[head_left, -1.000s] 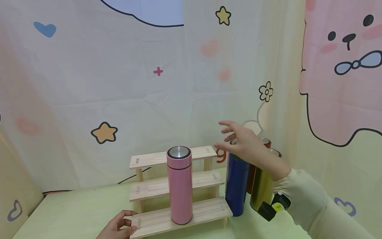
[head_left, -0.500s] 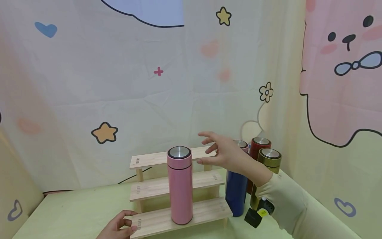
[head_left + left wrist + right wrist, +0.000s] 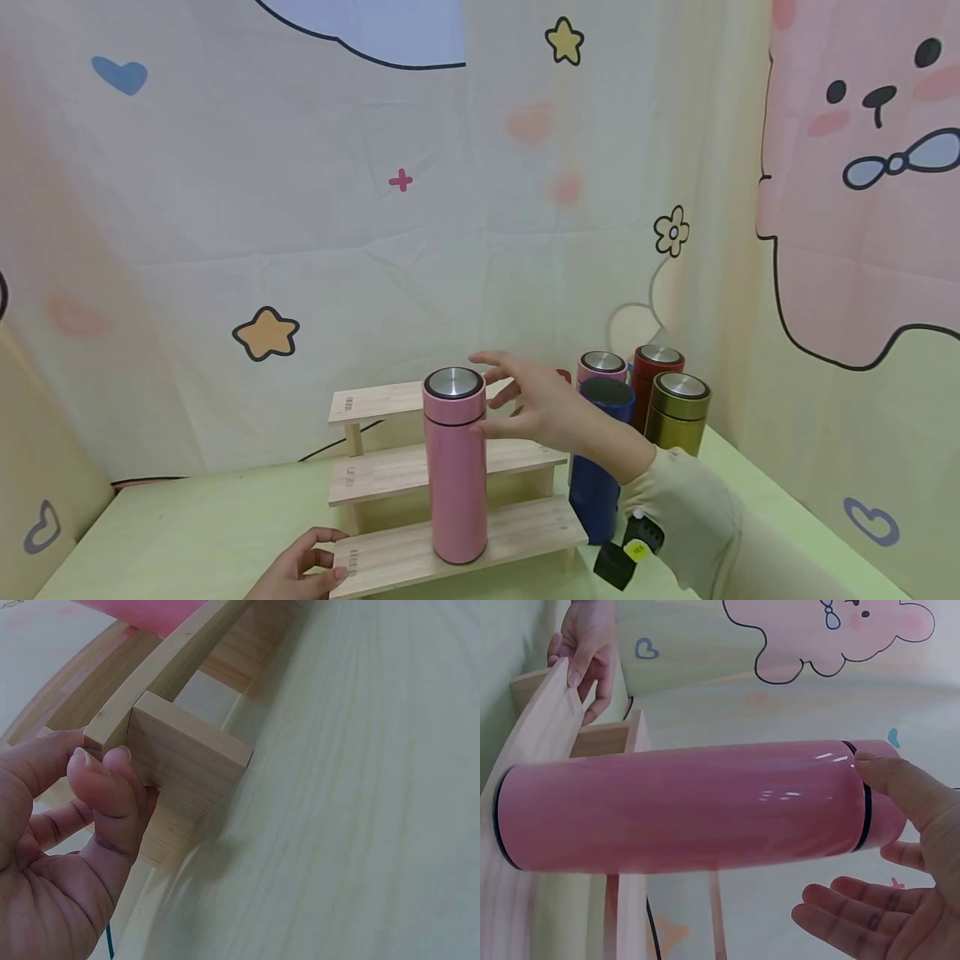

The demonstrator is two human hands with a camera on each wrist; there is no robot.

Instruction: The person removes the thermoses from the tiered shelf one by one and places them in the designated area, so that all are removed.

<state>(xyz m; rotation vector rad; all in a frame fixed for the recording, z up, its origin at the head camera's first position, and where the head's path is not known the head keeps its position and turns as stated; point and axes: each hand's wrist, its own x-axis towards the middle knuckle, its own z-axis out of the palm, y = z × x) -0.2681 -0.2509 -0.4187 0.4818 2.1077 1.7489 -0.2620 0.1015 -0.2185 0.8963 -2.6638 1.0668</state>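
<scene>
A pink thermos [image 3: 456, 492] with a steel-topped lid stands upright on the lowest step of a three-tier wooden stand [image 3: 525, 533]. My right hand [image 3: 551, 412] is at its upper right side, fingers spread and curved. In the right wrist view the thumb overlaps the seam below the lid, while the other fingers [image 3: 847, 915] are apart from the bottle; whether the thumb touches cannot be told. My left hand [image 3: 296, 567] pinches the left end of the lowest step. The left wrist view has thumb and fingers on either side of that board's corner [image 3: 112, 724].
Right of the stand are several more thermoses: a blue one [image 3: 592, 500] partly behind my right forearm, a gold one [image 3: 678, 417], a red one [image 3: 658, 367] and another pink one [image 3: 602, 365]. A printed curtain [image 3: 337, 208] hangs behind the pale green table [image 3: 202, 533].
My right hand has moved left and down from above the blue thermos to the pink thermos's lid. The left hand and the stand have stayed in place.
</scene>
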